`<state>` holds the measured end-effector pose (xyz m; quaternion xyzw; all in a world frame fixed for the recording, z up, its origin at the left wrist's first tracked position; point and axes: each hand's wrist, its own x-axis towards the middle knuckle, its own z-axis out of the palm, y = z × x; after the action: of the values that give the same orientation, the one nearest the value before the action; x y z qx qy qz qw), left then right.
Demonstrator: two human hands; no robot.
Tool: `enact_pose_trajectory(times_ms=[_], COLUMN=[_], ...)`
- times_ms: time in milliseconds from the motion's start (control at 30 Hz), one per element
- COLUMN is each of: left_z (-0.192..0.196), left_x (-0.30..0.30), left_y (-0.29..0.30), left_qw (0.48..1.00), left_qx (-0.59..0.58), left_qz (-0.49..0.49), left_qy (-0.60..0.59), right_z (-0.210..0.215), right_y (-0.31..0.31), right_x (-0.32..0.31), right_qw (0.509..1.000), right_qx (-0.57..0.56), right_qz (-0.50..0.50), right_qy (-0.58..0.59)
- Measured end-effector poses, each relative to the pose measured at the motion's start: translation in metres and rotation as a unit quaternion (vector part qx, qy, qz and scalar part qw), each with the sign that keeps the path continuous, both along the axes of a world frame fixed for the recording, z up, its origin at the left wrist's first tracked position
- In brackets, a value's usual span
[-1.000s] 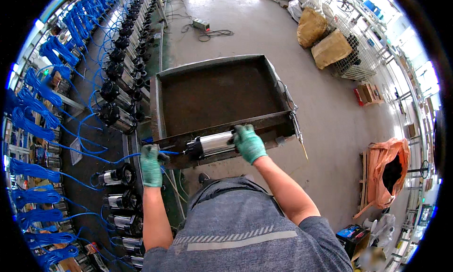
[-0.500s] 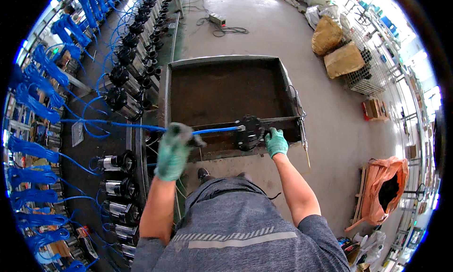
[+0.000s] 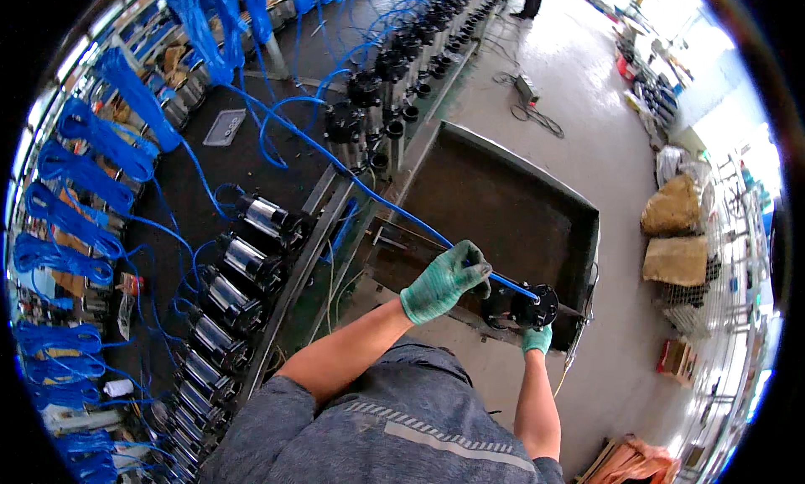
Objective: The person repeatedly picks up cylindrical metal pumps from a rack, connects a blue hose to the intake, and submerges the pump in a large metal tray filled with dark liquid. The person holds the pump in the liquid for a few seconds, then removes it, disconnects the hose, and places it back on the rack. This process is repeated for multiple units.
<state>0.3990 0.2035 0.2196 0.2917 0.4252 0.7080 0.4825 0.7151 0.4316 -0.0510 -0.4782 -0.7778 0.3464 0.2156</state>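
Note:
A black-topped pump [image 3: 537,306] stands at the near right end of the dark metal tank, a blue cable [image 3: 396,207] running from its top toward the left. My right hand [image 3: 537,340], in a green glove, grips the pump's near side; the pump hides most of its fingers. My left hand [image 3: 444,284], gloved alike, is over the cable just left of the pump. Its fingers are curled together with dark tips, and whatever they pinch is too small to make out.
The shallow metal tank [image 3: 597,224] lies ahead, its rim raised. Leftward, rows of steel-and-black pumps [image 3: 267,215] line a metal rail [image 3: 289,312], with coiled blue cables [image 3: 126,77] hanging beyond. Brown sacks [image 3: 675,260] are at right. A box with a cord [image 3: 527,88] lies on the floor ahead.
My view has turned left, so the tank appears slanted. My left hand has come closer to the pump along the cable. My right hand has moved from beside the pump to under its near side.

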Motion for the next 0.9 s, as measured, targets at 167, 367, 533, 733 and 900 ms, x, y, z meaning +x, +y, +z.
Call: enact_pose_trajectory(times_ms=[167,367,533,733,900], left_z=[-0.001,-0.024,-0.03,-0.026,-0.054], left_x=[-0.045,-0.099,-0.147,-0.247,-0.348], left_y=[-0.021,-0.059,-0.093,-0.143,-0.177], left_qw=[0.991,0.979,0.967,0.93,0.881], left_qx=[0.013,-0.028,-0.012,-0.037,-0.093], left_qz=[0.112,0.203,0.252,0.365,0.46], left_qy=[-0.067,-0.016,0.022,0.029,0.056], right_z=[0.029,0.162,0.204,0.258,0.24], right_y=[0.002,-0.06,-0.088,-0.119,-0.163], right_x=[0.013,-0.085,-0.158,-0.284,-0.438], right_qw=[0.911,0.87,0.848,0.873,0.897], right_qx=[-0.371,-0.433,-0.462,-0.419,-0.382], right_qz=[-0.065,0.023,0.031,0.156,0.199], right_qy=[0.166,0.236,0.256,0.194,0.1])
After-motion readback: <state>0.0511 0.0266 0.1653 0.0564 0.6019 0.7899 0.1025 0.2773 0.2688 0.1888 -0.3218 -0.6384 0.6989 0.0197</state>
